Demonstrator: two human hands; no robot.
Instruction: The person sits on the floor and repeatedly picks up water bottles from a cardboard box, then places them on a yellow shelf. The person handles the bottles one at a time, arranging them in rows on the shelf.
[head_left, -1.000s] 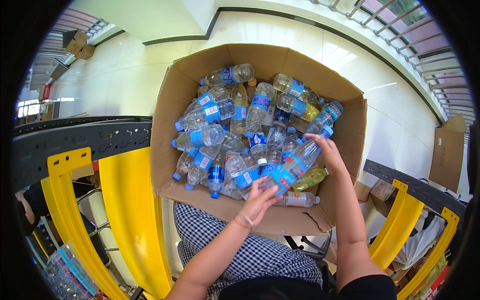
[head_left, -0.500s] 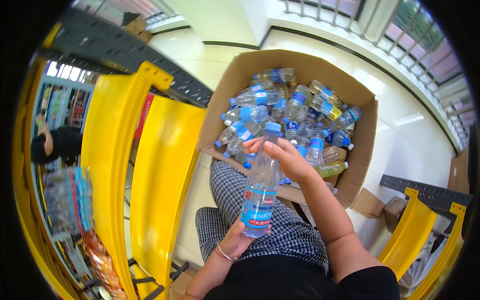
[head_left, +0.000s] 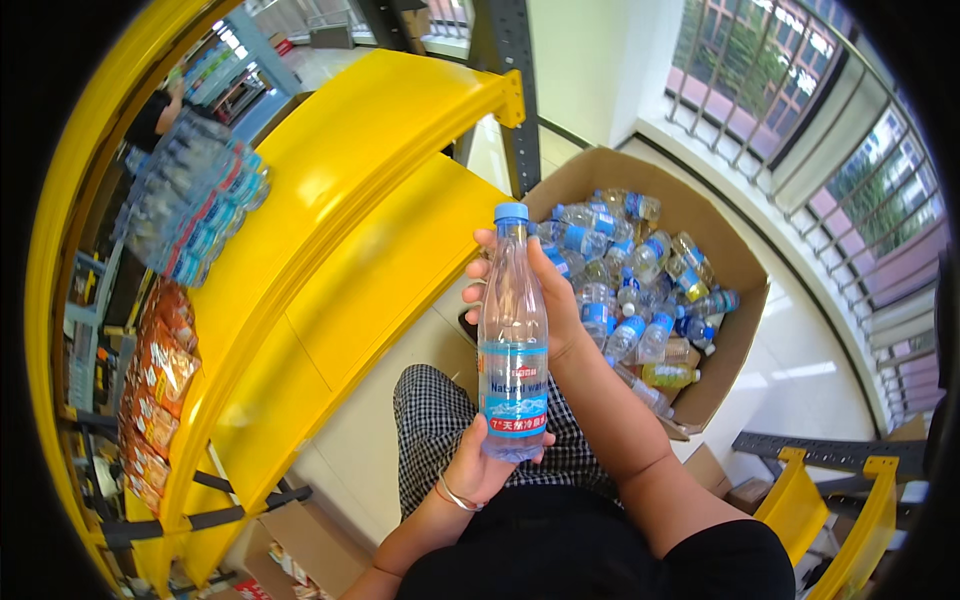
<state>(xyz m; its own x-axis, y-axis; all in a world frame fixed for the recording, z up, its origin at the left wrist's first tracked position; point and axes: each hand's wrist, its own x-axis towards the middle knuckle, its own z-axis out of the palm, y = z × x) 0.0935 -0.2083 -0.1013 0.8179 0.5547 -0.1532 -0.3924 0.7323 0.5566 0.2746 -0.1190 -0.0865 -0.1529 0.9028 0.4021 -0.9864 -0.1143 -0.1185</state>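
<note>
Plastic bottle (head_left: pixel 514 340), transparent, blue cap, blue-and-red label: held over the lap, in front of the torso, cap end up in the view. Left hand (head_left: pixel 478 472): fingers clamped round the base. Right hand (head_left: pixel 556 305): fingers clamped round the upper part. Room: pale tiled floor (head_left: pixel 800 335), railing (head_left: pixel 735 140) in front of windows upper right. Yellow rack (head_left: pixel 330 130) takes up most of the left, wrapped bottle pack (head_left: pixel 200 205) and orange packets (head_left: pixel 160 390) at its far side. Edges: rack edge slants past, apart from the bottle. Cardboard box (head_left: pixel 745 330) of loose bottles (head_left: pixel 627 335) ahead-right, rim near right forearm. Tile strip between rack and checked trousers (head_left: pixel 428 435); more tile between box and railing.
</note>
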